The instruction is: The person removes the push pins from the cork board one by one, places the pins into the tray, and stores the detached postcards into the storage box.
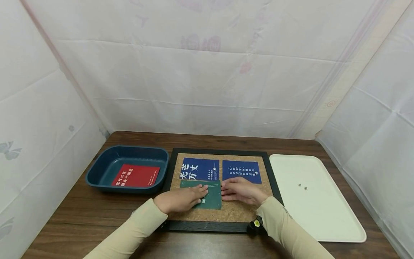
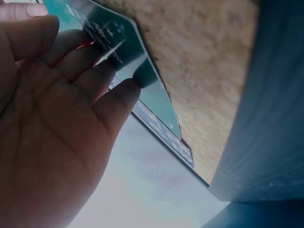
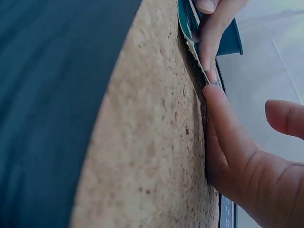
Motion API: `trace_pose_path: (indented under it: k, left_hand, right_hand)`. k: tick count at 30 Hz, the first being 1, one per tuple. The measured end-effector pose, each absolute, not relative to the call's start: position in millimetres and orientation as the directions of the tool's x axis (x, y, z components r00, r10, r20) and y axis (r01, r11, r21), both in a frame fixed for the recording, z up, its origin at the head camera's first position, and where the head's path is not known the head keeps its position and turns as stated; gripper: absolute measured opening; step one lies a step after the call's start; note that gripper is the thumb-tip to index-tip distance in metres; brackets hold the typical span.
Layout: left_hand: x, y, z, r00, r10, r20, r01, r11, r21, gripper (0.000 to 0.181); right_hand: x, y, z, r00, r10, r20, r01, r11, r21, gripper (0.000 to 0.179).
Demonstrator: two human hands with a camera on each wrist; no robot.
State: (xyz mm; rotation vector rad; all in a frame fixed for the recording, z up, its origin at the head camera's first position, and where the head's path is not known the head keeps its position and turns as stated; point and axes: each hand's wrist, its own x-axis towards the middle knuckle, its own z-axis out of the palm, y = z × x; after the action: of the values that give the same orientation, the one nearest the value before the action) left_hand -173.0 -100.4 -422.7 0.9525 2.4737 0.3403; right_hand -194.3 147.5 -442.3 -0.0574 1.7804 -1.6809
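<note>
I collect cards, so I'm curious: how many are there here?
4: a red card in the blue tub, two blue cards side by side on the corkboard, and a green card under the left hand. Any beneath these would be hidden.

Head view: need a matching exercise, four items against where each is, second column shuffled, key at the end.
Items
1. red card
2. green card
3. two tiny objects
4. right hand

Places
A. on the white tray
B. at the green card's right edge
C. in the teal basin
D. under the left hand

Pairs: 1-C, 2-D, 3-A, 4-B
</note>
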Motion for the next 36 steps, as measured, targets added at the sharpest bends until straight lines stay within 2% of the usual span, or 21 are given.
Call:
trace_pose_path:
  k: [18,36]
  left_hand:
    - [-173.2,-101.6,-421.8,-0.646,0.686,-0.335,0.567,0.725,0.390,0.045]
    - [-172.8,-100.6,-420.6,-0.648,0.683,-0.335,0.569,0.728,0.382,0.045]
  right_hand:
    - [-197.0,136.4,-439.4,-0.789,-0.444,-0.424,0.353,0.237,-0.905,0.030]
    - [-195.2,131.4,-437.3,-0.804,-0.414,-0.427,0.269,0.388,-0.882,0.015]
